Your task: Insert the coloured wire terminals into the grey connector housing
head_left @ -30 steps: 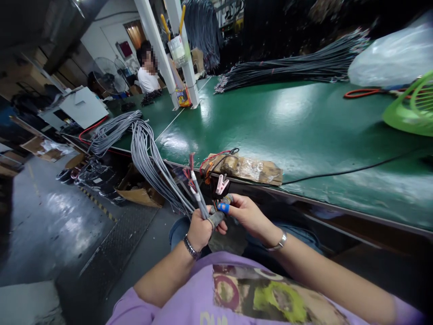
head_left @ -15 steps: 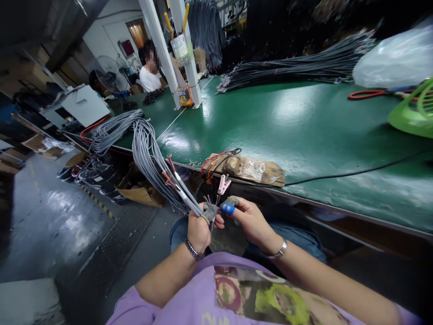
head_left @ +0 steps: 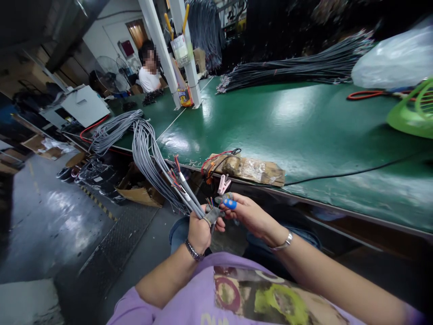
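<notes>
My left hand [head_left: 202, 228] is closed round several grey cables [head_left: 189, 196], with a grey cot on its thumb. Thin coloured wires [head_left: 210, 202] fan out from the cable end above that thumb. My right hand [head_left: 248, 213] pinches at these wires, a grey cot on one finger and a blue band on another; the fingertips hide most of what they grip. Other stripped cable ends with orange and red wires [head_left: 176, 163] stick up beside the left hand. The cable bundle [head_left: 145, 144] runs back over the table edge. A pink clip [head_left: 223, 184] sits just above the right fingers.
A wooden block [head_left: 260, 171] with a cord lies on the green table's [head_left: 297, 122] front edge. Farther back are black cables [head_left: 287, 65], a plastic bag [head_left: 392, 61] and a green basket [head_left: 412, 113]. White posts [head_left: 158, 45] rise from the table; a person [head_left: 149, 74] sits beyond.
My right hand has turned slightly, its fingers now higher and closer over the wires. The stripped cable ends beside my left hand have shifted a little to the right.
</notes>
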`<state>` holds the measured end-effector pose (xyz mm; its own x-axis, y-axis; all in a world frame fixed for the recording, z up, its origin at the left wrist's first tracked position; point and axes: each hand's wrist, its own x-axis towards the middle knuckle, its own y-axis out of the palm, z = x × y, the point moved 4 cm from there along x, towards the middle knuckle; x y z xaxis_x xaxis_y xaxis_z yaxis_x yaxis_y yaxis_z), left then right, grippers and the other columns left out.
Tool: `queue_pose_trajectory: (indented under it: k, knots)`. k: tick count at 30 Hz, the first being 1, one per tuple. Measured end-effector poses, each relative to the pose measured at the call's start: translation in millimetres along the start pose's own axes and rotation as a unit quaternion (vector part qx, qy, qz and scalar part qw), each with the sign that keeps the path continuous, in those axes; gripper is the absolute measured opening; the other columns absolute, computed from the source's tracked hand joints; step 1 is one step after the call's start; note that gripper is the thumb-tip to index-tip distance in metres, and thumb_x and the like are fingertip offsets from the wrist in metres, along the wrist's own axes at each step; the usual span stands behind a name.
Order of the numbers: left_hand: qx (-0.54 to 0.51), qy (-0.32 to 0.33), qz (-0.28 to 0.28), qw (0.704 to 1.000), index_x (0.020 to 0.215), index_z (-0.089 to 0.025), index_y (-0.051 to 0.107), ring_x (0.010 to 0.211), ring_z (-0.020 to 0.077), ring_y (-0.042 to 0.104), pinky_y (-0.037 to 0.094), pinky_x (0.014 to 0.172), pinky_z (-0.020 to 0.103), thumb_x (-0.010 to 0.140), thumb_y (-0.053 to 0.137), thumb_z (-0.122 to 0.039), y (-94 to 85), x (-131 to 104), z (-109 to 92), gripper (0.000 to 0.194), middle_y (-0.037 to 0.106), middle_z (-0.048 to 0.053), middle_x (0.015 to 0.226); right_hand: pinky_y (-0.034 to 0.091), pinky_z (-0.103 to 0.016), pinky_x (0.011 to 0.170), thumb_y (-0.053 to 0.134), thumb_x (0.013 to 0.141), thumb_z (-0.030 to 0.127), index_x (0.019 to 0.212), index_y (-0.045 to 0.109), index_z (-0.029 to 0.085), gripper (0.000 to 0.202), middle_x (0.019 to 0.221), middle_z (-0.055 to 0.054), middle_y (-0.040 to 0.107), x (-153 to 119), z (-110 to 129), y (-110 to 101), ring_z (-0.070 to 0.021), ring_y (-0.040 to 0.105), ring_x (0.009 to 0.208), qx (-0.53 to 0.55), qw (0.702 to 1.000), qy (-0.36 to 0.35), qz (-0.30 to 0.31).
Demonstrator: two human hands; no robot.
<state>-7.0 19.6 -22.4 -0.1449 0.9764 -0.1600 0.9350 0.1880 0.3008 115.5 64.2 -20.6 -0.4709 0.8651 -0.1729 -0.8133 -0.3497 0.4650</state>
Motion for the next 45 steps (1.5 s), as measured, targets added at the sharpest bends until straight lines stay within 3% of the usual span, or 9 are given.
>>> queue_pose_trajectory:
  k: [3,12,17,21,24,30,36,42,45]
  knots:
    - [0.006,0.0,0.008,1.0,0.06,-0.013,0.059,0.036,0.0097,0.052,0.044,0.037,0.019,0.066,0.073,-0.041,0.4,-1,0,0.032,0.06,0.001,0.046,0.037,-0.025,0.059,0.079,0.063,0.036,0.072,0.064,0.015,0.027,0.067,0.0,0.059,4,1,2,-0.0098,0.049,0.06,-0.025,1.0,-0.006,0.004]
    - [0.0,-0.026,0.074,0.997,0.06,-0.011,0.063,0.034,0.0097,0.051,0.042,0.036,0.02,0.067,0.074,-0.039,-0.3,2,-1,0.03,0.06,0.002,0.045,0.039,-0.026,0.058,0.084,0.054,0.036,0.066,0.063,0.015,0.032,0.06,0.001,0.06,9,-9,9,-0.01,0.05,0.054,0.095,0.991,0.065,0.075]
    - [0.014,-0.025,0.065,0.997,0.058,-0.012,0.061,0.034,0.0095,0.051,0.041,0.035,0.019,0.067,0.073,-0.039,-0.1,2,-1,0.031,0.06,0.002,0.044,0.042,-0.025,0.06,0.084,0.056,0.035,0.068,0.064,0.016,0.03,0.063,0.001,0.061,11,-4,5,-0.0095,0.051,0.056,0.088,0.995,0.029,0.026]
    - [0.019,-0.003,0.032,0.999,0.058,-0.013,0.058,0.035,0.0086,0.052,0.042,0.036,0.018,0.068,0.073,-0.038,-1.2,2,0,0.031,0.06,0.0,0.046,0.045,-0.026,0.06,0.08,0.06,0.043,0.074,0.064,0.018,0.033,0.07,0.001,0.062,9,-8,-7,-0.0093,0.051,0.057,0.121,0.991,0.054,-0.015]
    - [0.022,0.008,0.018,1.0,0.06,-0.013,0.059,0.038,0.0086,0.053,0.044,0.039,0.018,0.069,0.073,-0.039,-1.6,3,2,0.03,0.06,0.0,0.048,0.044,-0.025,0.059,0.077,0.063,0.047,0.074,0.063,0.017,0.035,0.073,-0.001,0.061,4,-10,-8,-0.0101,0.051,0.06,0.09,0.993,0.07,-0.014]
    - [0.031,0.005,0.019,0.999,0.062,-0.013,0.059,0.039,0.0092,0.053,0.045,0.039,0.019,0.067,0.073,-0.04,0.3,3,3,0.03,0.06,0.0,0.048,0.036,-0.024,0.057,0.078,0.062,0.039,0.072,0.061,0.016,0.03,0.066,0.002,0.057,-2,4,1,-0.009,0.045,0.058,-0.046,0.999,-0.021,-0.019]
    - [0.024,0.011,-0.016,1.0,0.062,-0.014,0.059,0.038,0.0082,0.052,0.044,0.04,0.018,0.067,0.072,-0.041,-1.2,2,1,0.031,0.059,-0.001,0.047,0.034,-0.026,0.056,0.077,0.062,0.041,0.066,0.061,0.017,0.029,0.062,0.001,0.055,-3,5,3,-0.0103,0.043,0.057,-0.079,0.994,-0.053,-0.054]
    - [0.007,0.015,-0.03,0.999,0.063,-0.013,0.06,0.04,0.0084,0.052,0.044,0.041,0.019,0.067,0.072,-0.041,0.5,0,-4,0.031,0.06,0.0,0.048,0.039,-0.025,0.055,0.077,0.063,0.038,0.064,0.059,0.018,0.026,0.06,0.002,0.053,-4,-3,0,-0.0101,0.044,0.056,0.02,0.997,-0.031,-0.069]
    - [-0.007,0.013,-0.021,1.0,0.063,-0.013,0.06,0.039,0.0083,0.051,0.042,0.04,0.018,0.066,0.072,-0.039,3.0,-2,-10,0.029,0.06,0.0,0.048,0.045,-0.026,0.06,0.074,0.066,0.046,0.07,0.061,0.018,0.031,0.066,0.0,0.058,4,-6,-6,-0.0099,0.048,0.057,0.112,0.992,0.005,-0.06]
